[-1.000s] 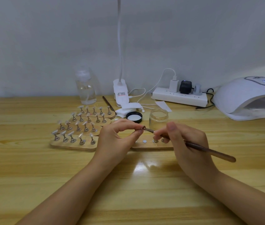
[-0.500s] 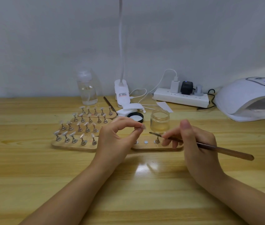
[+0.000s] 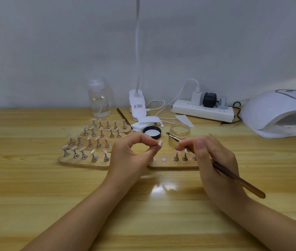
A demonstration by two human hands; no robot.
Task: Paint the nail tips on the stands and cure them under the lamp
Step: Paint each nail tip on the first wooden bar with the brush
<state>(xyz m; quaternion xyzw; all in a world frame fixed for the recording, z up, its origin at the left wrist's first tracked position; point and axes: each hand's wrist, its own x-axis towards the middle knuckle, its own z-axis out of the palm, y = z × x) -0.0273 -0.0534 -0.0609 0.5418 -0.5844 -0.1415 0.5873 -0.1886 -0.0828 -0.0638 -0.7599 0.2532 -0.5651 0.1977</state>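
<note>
My left hand (image 3: pixel 129 156) pinches a nail tip (image 3: pixel 159 143) between thumb and forefinger. My right hand (image 3: pixel 214 160) grips the brush (image 3: pixel 234 175), bristles just right of the tip, over the jar (image 3: pixel 179 132).

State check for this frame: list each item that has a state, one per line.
left hand: pinching a nail tip
right hand: gripping the brush, bristle end at the jar
glass jar: open, lid off
black lid: lying upturned on the table
curing lamp: display lit
power strip: plugs inserted
clear bottle: capped, upright
</note>
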